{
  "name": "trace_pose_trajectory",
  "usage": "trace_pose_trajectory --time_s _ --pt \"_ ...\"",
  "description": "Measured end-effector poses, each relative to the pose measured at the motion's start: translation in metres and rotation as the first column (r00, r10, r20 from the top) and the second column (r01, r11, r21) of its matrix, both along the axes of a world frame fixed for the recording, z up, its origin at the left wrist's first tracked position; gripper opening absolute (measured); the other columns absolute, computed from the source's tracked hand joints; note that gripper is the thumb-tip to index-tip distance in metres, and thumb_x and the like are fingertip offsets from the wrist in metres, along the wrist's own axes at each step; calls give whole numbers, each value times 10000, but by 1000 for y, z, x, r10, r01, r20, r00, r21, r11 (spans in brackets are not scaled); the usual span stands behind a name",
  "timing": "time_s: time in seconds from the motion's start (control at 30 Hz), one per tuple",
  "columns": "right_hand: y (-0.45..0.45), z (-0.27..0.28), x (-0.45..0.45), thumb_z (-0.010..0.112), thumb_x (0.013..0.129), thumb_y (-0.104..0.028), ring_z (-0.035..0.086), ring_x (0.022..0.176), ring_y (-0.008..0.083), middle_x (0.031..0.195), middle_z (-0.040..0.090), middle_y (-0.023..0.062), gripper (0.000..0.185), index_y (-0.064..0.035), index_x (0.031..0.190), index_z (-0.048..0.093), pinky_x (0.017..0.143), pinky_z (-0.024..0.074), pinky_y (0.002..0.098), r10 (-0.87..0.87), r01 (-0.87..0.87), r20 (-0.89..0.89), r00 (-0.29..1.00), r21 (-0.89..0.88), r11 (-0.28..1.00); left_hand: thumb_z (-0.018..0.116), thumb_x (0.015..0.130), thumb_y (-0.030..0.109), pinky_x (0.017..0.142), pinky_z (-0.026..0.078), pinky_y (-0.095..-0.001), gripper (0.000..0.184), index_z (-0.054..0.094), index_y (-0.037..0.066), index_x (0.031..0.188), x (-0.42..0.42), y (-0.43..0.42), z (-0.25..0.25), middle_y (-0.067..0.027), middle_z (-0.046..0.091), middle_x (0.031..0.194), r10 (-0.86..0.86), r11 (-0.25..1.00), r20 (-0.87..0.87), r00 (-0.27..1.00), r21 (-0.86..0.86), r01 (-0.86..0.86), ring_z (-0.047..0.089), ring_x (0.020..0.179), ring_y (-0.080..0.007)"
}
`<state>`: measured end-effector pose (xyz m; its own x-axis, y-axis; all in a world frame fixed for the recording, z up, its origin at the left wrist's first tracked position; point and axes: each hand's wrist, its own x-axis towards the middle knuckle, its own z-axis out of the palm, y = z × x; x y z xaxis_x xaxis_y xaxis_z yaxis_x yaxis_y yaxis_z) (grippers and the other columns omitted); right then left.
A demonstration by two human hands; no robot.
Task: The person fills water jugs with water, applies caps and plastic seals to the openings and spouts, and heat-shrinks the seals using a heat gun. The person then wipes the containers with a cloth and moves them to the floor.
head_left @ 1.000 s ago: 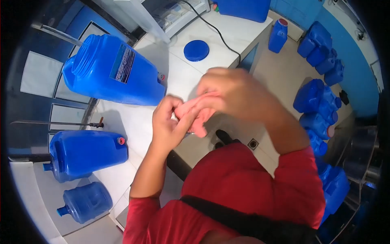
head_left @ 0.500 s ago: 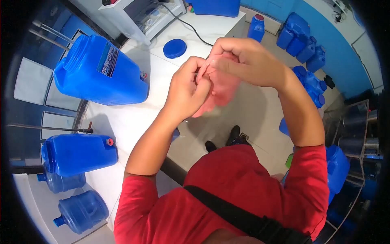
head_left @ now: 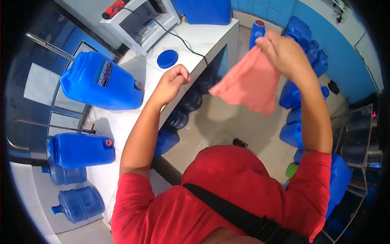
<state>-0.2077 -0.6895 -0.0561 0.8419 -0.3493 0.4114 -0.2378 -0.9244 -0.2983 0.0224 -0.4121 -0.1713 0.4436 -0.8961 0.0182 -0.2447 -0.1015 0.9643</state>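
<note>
My right hand [head_left: 282, 53] grips a pink cloth [head_left: 252, 81] by its upper corner. The cloth hangs down and to the left, spread out above the floor. My left hand [head_left: 172, 83] is apart from it, over the counter's edge, with fingers curled in and nothing seen in them. Just beyond that hand a round blue lid [head_left: 167, 59] lies flat on the white counter. Farther left stands an uncapped blue water container [head_left: 122, 87] with a label and a small spigot.
Another blue container [head_left: 83, 150] with a red-capped spigot is on the counter [head_left: 126, 126]. Two clear blue bottles, one a large jug [head_left: 83, 203], rest lower left. A black cord [head_left: 185, 42] crosses the counter from a white rack [head_left: 152, 32]. Several blue jugs [head_left: 290, 130] line the right side.
My hands have come apart. My left hand let go of the cloth and moved left; my right hand carried it right, and the bunched cloth now hangs spread out.
</note>
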Motion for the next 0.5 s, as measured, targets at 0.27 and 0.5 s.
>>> trace_pose_trajectory --time_s 0.27,0.5 --pt "41 -34 21 566 926 -302 604 699 384 739 639 154 281 -44 827 617 674 489 449 454 -420 -272 849 176 890 741 803 183 824 510 -371 450 574 60 1202 -104 -78 9 -139 626 1082 85 988 404 911 -153 -24 619 987 -278" --pt "38 -20 26 573 934 -341 646 736 379 751 663 156 304 -65 834 652 658 506 471 543 -553 -114 832 -93 828 582 808 54 743 503 -366 153 592 33 960 -96 -47 -40 -129 641 854 146 969 370 918 133 -207 633 809 -258"
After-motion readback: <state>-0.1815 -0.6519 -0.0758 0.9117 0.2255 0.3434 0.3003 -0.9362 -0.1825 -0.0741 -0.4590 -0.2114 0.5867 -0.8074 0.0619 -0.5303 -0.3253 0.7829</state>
